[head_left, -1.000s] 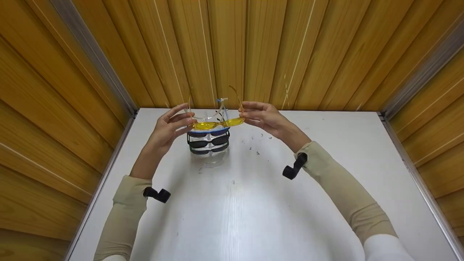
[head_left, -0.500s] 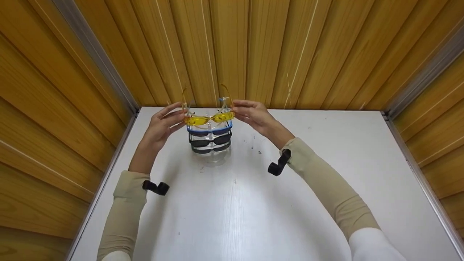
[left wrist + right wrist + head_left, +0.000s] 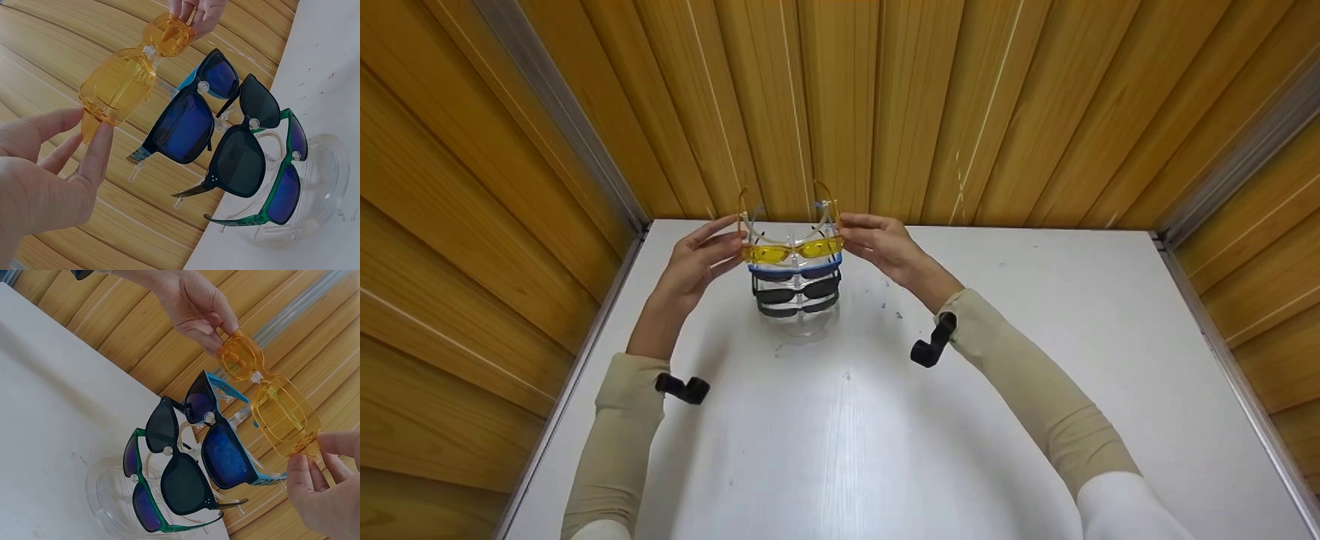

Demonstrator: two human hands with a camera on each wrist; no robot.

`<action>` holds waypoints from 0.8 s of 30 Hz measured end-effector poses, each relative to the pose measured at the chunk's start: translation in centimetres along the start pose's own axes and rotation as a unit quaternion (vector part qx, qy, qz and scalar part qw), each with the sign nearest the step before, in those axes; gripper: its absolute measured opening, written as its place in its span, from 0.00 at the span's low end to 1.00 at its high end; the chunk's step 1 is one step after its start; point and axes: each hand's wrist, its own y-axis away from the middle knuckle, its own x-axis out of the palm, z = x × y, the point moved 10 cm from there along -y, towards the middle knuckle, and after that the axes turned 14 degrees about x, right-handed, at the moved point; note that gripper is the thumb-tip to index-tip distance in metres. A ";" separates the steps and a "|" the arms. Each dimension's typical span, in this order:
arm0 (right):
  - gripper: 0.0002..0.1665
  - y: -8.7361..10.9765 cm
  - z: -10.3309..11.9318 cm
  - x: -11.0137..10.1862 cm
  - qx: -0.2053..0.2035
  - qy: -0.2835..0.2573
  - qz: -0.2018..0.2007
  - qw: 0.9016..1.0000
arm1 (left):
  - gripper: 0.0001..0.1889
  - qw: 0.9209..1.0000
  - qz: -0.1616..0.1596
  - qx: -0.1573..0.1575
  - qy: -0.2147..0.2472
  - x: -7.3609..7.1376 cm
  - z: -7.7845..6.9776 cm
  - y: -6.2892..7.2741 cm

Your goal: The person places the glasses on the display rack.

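Yellow-tinted sunglasses (image 3: 769, 253) sit at the top of a clear plastic display stand (image 3: 336, 194), their bridge at its uppermost knob. My left hand (image 3: 694, 262) pinches one end of the frame near the hinge, thumb and fingers meeting there in the left wrist view. At the opposite end, my right hand (image 3: 889, 249) pinches the other hinge corner. The temples point away towards the back wall. Below them on the stand hang black-and-blue sunglasses (image 3: 184, 126), then black sunglasses (image 3: 241, 160), then green-framed sunglasses (image 3: 147, 506) lowest.
The stand is on a white table (image 3: 825, 450) near its back edge. A wood-patterned panel wall (image 3: 915, 112) rises behind, with similar panels at both sides. Small dark specks (image 3: 898, 315) lie on the table right of the stand.
Both hands have carried the yellow sunglasses slightly left and levelled them, bringing the bridge to the stand's top knob. Over the last half second they have dipped slightly; both hands keep their hold.
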 end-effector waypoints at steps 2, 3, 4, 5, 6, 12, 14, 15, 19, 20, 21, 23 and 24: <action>0.24 0.0 -0.1 0.0 0.003 0.003 0.001 1.000 | 0.28 1.000 0.001 -0.001 -0.006 0.0 0.1 0.0; 0.24 0.0 -0.1 0.0 0.003 0.005 0.001 1.000 | 0.28 1.000 0.002 -0.001 -0.006 0.0 0.1 0.0; 0.24 0.0 -0.1 -0.1 0.004 0.007 -0.001 1.000 | 0.28 1.000 0.004 -0.002 -0.007 0.0 0.1 0.0; 0.24 0.0 0.0 -0.1 0.005 0.008 -0.001 1.000 | 0.28 1.000 0.006 -0.003 -0.007 0.0 0.1 -0.1; 0.24 0.0 0.0 -0.1 0.005 0.011 -0.002 1.000 | 0.28 1.000 0.007 -0.003 -0.007 0.0 0.1 -0.1; 0.24 -0.1 0.2 -0.2 0.007 0.016 0.002 1.000 | 0.28 1.000 0.009 -0.001 -0.003 0.1 0.3 -0.3; 0.25 0.0 0.2 -0.4 0.005 0.020 0.002 1.000 | 0.28 1.000 0.010 -0.001 -0.001 0.2 0.4 -0.3; 0.25 0.0 0.2 -0.4 0.003 0.022 0.002 1.000 | 0.28 1.000 0.010 -0.001 -0.001 0.3 0.5 -0.3; 0.25 0.1 0.3 -0.6 -0.003 0.033 0.007 0.999 | 0.28 1.000 0.010 -0.002 0.004 0.4 0.7 -0.3; 0.25 0.1 0.3 -0.6 -0.005 0.037 0.010 0.999 | 0.28 1.000 0.010 -0.002 0.005 0.4 0.7 -0.4; 0.26 0.1 0.4 -0.7 -0.008 0.042 0.013 0.999 | 0.28 1.000 0.009 -0.003 0.004 0.4 0.7 -0.4; 0.27 0.2 0.6 -0.9 -0.014 0.057 0.021 0.998 | 0.28 1.000 0.009 -0.005 0.003 0.3 0.7 -0.4; 0.27 0.2 0.7 -1.0 -0.017 0.066 0.025 0.997 | 0.28 1.000 0.008 -0.006 0.000 0.3 0.7 -0.5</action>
